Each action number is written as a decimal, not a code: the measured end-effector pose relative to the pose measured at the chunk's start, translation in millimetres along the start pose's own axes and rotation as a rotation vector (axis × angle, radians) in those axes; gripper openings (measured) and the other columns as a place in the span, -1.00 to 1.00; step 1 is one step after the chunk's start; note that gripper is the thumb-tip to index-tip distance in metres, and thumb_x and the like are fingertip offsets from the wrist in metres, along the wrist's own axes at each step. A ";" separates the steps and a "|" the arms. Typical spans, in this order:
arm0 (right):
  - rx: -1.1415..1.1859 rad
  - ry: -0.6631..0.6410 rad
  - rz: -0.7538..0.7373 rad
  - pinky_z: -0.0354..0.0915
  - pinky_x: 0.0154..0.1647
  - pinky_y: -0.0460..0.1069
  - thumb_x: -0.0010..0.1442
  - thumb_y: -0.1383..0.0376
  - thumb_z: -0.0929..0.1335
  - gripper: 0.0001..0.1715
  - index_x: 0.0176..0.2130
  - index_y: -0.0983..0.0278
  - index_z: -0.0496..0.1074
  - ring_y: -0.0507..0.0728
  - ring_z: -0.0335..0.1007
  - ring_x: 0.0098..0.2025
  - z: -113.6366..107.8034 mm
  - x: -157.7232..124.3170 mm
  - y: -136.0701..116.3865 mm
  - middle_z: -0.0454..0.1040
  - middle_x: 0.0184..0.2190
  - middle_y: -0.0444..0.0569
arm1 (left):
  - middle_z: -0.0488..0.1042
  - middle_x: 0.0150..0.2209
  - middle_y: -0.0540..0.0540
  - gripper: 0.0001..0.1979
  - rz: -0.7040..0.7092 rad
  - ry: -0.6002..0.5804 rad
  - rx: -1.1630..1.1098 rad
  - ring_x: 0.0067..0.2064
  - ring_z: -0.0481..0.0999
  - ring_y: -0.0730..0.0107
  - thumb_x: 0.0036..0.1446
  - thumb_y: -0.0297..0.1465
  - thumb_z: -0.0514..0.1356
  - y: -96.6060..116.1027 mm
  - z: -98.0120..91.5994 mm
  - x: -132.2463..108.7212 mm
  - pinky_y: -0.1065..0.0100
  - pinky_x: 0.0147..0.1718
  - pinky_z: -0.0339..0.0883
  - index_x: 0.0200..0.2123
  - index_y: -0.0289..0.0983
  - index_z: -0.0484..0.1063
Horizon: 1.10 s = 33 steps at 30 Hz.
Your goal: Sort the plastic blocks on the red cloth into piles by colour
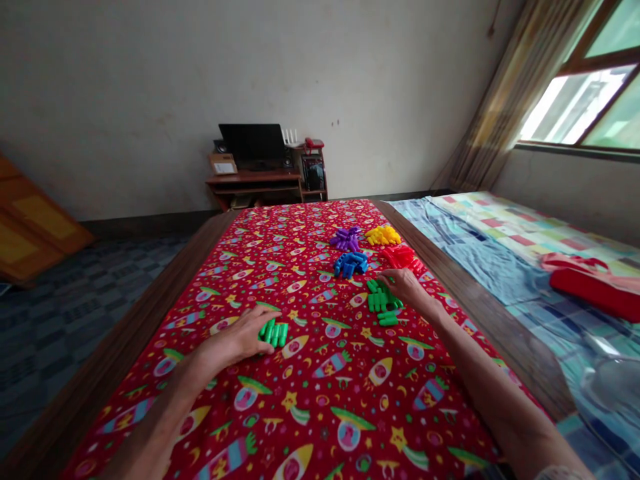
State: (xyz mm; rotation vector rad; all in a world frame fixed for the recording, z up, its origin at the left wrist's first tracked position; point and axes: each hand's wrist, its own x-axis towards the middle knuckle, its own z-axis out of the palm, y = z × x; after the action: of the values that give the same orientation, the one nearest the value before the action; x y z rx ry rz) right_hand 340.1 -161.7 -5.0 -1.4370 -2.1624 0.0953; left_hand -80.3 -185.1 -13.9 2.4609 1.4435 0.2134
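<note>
Short, rounded green plastic pieces [277, 335] lie side by side in a small row on the red patterned cloth. My left hand [245, 333] holds the row's left end, thumb on the near side and fingers on the far side. Farther right is a looser green pile [379, 303] of the same kind of pieces. Over its far edge, my right hand [407, 288] is bent down with its fingers closed at a green piece; the fingertips are partly hidden. Just beyond lie a blue pile [351, 264] and a red pile [400, 257], the red one close behind my right hand.
Purple pieces [346, 238] and yellow pieces [383, 235] are heaped farther back. The red cloth [320, 400] covers a long wooden table [165, 293]. A bed [500, 233] with a red bag [593, 290] runs along the right. Against the far wall stands a desk with a monitor [253, 143].
</note>
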 end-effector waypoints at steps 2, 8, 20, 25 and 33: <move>0.031 0.010 -0.023 0.04 -0.56 -0.07 0.33 0.17 0.18 -0.50 -0.55 0.28 0.41 0.01 0.13 -0.64 -1.9 0.5 0.6 0.30 -0.68 -0.11 | 0.48 -0.05 -0.11 -0.54 0.031 0.022 0.012 0.02 0.48 0.12 -0.17 -0.36 0.32 9.4 0.1 0.5 0.22 0.01 0.36 -0.09 -0.15 0.48; 0.148 0.164 0.005 0.16 -0.47 -0.09 0.33 0.12 0.20 -0.52 -0.39 0.33 0.52 0.04 0.32 -0.54 -10.3 7.0 -29.9 0.43 -0.60 -0.07 | 0.48 -0.01 -0.15 -0.57 0.052 0.140 -0.056 0.01 0.50 0.11 -0.05 -0.25 0.30 39.3 5.6 16.5 0.18 0.01 0.36 -0.06 -0.19 0.46; 0.481 -0.230 -0.435 0.32 -0.24 -0.06 0.30 0.28 0.28 -0.57 0.14 0.27 0.25 0.08 0.43 -0.27 8.0 -16.7 -133.9 0.50 -0.16 0.07 | 0.55 -0.07 -0.19 -0.33 0.037 0.009 -0.971 -0.05 0.54 0.09 -0.02 -0.03 0.29 89.1 32.5 26.6 0.20 -0.12 0.46 0.09 -0.28 0.36; 0.557 -0.229 -0.303 0.27 -0.34 -0.09 0.22 0.25 0.37 -0.71 -0.06 0.29 0.38 0.03 0.39 -0.39 13.8 -14.6 -121.3 0.51 -0.33 -0.05 | 0.57 -0.14 -0.14 -0.47 0.011 0.148 -0.735 -0.14 0.56 0.16 -0.10 -0.19 0.36 85.7 25.3 26.5 0.23 -0.14 0.45 -0.03 -0.26 0.45; 1.010 -0.403 0.053 0.25 -0.44 -0.11 0.09 0.25 0.42 -0.75 -0.20 0.31 0.45 0.01 0.34 -0.45 41.7 -10.2 -116.3 0.46 -0.46 -0.13 | 0.55 -0.25 -0.10 -0.74 0.153 0.390 -0.294 -0.24 0.55 0.28 0.01 -0.40 0.29 83.1 26.6 26.3 0.33 -0.23 0.44 -0.16 -0.24 0.50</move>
State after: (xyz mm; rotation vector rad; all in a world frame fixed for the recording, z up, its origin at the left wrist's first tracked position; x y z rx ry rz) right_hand 226.4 -211.1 -4.7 -0.8891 -1.8476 1.3707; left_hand 8.6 -205.0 -13.6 2.3675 1.2449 0.9129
